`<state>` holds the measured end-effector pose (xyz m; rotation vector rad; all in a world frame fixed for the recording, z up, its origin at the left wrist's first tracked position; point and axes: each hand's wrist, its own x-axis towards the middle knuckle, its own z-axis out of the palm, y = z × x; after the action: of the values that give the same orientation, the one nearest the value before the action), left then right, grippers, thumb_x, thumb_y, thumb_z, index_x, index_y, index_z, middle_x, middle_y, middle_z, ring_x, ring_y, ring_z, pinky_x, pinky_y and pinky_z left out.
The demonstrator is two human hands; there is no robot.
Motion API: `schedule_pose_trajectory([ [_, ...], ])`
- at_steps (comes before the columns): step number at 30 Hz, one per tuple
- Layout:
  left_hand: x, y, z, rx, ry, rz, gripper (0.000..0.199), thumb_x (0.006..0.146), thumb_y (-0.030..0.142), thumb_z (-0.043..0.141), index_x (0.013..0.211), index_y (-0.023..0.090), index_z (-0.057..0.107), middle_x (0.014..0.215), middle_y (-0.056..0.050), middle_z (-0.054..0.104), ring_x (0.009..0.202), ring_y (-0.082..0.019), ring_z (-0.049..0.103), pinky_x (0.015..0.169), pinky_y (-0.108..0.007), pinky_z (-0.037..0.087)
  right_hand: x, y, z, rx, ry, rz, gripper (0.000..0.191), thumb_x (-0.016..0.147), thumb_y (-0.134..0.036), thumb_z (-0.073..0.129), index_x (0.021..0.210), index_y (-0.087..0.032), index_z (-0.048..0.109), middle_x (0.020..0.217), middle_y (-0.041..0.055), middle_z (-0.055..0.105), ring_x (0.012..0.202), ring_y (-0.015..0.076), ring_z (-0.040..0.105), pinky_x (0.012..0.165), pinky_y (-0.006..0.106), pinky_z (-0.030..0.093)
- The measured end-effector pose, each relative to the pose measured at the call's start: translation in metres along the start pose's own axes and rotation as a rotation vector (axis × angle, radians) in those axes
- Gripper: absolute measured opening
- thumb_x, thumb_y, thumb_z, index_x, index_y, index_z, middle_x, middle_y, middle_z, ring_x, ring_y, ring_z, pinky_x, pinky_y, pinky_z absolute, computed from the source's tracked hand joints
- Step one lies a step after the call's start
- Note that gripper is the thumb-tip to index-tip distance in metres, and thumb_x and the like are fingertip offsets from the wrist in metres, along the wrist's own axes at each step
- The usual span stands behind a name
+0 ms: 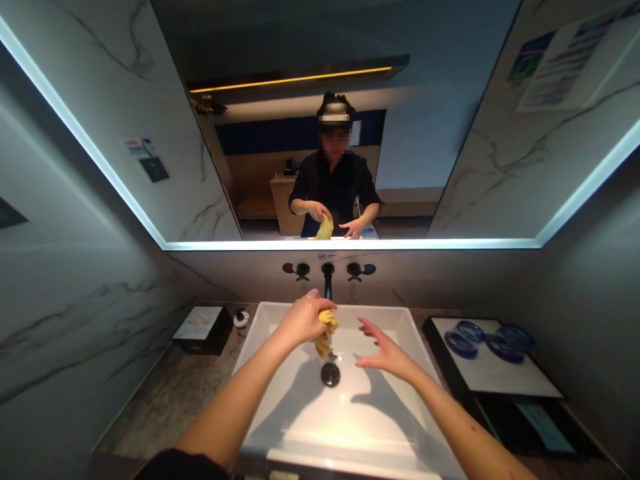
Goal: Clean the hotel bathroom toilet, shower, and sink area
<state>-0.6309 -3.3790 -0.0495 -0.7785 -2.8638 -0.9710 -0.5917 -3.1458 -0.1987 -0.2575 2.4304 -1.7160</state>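
Note:
My left hand (pixel 304 319) grips a bunched yellow cloth (pixel 324 337), which hangs over the white sink (pixel 340 427) near the spout of the black faucet (pixel 327 277). To its right, my right hand (pixel 383 350) is held over the basin with fingers spread and nothing in them. A dark round drain (pixel 331 375) lies below and between the two hands. Both hands and the cloth also show in the mirror.
On the left counter stand a dark tissue box (pixel 201 330) and a small pump bottle (pixel 241 323). A tray (pixel 525 380) with several blue glass items (pixel 505 347) lies on the right. A lit mirror (pixel 425 133) spans the wall behind the faucet.

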Motion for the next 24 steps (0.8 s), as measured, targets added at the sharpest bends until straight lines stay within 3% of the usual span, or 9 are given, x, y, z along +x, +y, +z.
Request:
schedule_pose_trajectory([
  [3,0.010,0.009,-0.009,0.117,0.018,0.006,0.046,0.066,0.005,0.049,0.100,0.020,0.074,0.097,-0.007,0.068,0.094,-0.021,0.062,0.088,-0.031,0.046,0.001,-0.002,-0.003,0.034,0.002,-0.106,0.110,0.056,-0.052,0.086,0.149,-0.020,0.037,0.147,0.0214,0.048,0.134,0.0341,0.049,0.113,0.056,0.037],
  [7,0.021,0.020,-0.017,0.268,-0.109,-0.087,0.037,0.067,0.007,0.046,0.087,0.019,0.075,0.091,-0.006,0.072,0.088,-0.023,0.063,0.080,-0.033,0.044,0.009,-0.010,0.003,0.024,0.065,-0.241,0.112,0.054,-0.051,0.089,0.150,-0.026,0.036,0.155,0.0186,0.040,0.143,0.0344,0.039,0.119,0.058,0.027],
  [11,0.022,0.043,-0.013,0.080,-0.192,-0.091,0.037,0.060,0.005,0.047,0.086,0.016,0.072,0.086,-0.003,0.070,0.083,-0.019,0.062,0.075,-0.027,0.043,0.022,-0.023,0.024,0.152,0.099,-0.337,0.126,0.046,-0.046,0.093,0.153,-0.025,0.028,0.160,0.0176,0.031,0.148,0.0347,0.030,0.122,0.057,0.024],
  [13,0.019,0.057,-0.005,-0.017,-0.212,-0.066,0.041,0.055,0.004,0.048,0.086,0.016,0.072,0.088,-0.003,0.069,0.085,-0.018,0.061,0.076,-0.026,0.044,0.027,-0.033,0.037,0.285,0.024,-0.334,0.122,0.044,-0.040,0.093,0.149,-0.024,0.032,0.150,0.0163,0.045,0.138,0.0332,0.044,0.116,0.052,0.036],
  [16,0.007,0.063,0.002,-0.087,-0.048,-0.110,0.037,0.052,0.004,0.049,0.079,0.015,0.072,0.085,-0.003,0.067,0.084,-0.018,0.060,0.078,-0.026,0.044,0.031,-0.046,0.043,0.433,-0.151,-0.250,0.092,0.051,-0.031,0.086,0.134,-0.022,0.048,0.117,0.0084,0.066,0.106,0.0266,0.064,0.096,0.044,0.053],
  [18,-0.007,0.050,0.000,-0.153,0.071,-0.210,0.033,0.051,0.006,0.051,0.076,0.015,0.071,0.079,-0.001,0.065,0.077,-0.016,0.058,0.073,-0.026,0.044,0.030,-0.052,0.033,0.418,-0.196,-0.231,0.078,0.053,-0.023,0.078,0.128,-0.022,0.054,0.108,0.0050,0.068,0.098,0.0242,0.065,0.092,0.042,0.054],
  [20,-0.024,0.024,-0.004,-0.275,0.083,-0.327,0.031,0.051,0.010,0.056,0.080,0.015,0.068,0.075,0.001,0.063,0.071,-0.015,0.055,0.068,-0.026,0.042,0.026,-0.054,0.018,0.364,-0.194,-0.219,0.081,0.051,-0.018,0.073,0.129,-0.023,0.054,0.109,0.0040,0.066,0.095,0.0229,0.064,0.089,0.041,0.053],
  [22,-0.039,-0.008,-0.004,-0.392,-0.060,-0.417,0.033,0.052,0.016,0.065,0.084,0.014,0.065,0.078,0.001,0.063,0.073,-0.016,0.056,0.070,-0.027,0.043,0.022,-0.053,0.007,0.313,-0.160,-0.204,0.079,0.048,-0.015,0.069,0.125,-0.024,0.058,0.113,0.0041,0.063,0.092,0.0220,0.062,0.087,0.040,0.052],
  [24,-0.051,-0.033,0.009,-0.447,-0.280,-0.419,0.045,0.048,0.022,0.080,0.090,0.014,0.064,0.095,-0.004,0.066,0.092,-0.022,0.060,0.086,-0.034,0.046,0.020,-0.051,0.006,0.294,-0.107,-0.209,0.061,0.045,-0.014,0.066,0.105,-0.023,0.066,0.113,0.0034,0.061,0.097,0.0225,0.060,0.089,0.039,0.050],
])
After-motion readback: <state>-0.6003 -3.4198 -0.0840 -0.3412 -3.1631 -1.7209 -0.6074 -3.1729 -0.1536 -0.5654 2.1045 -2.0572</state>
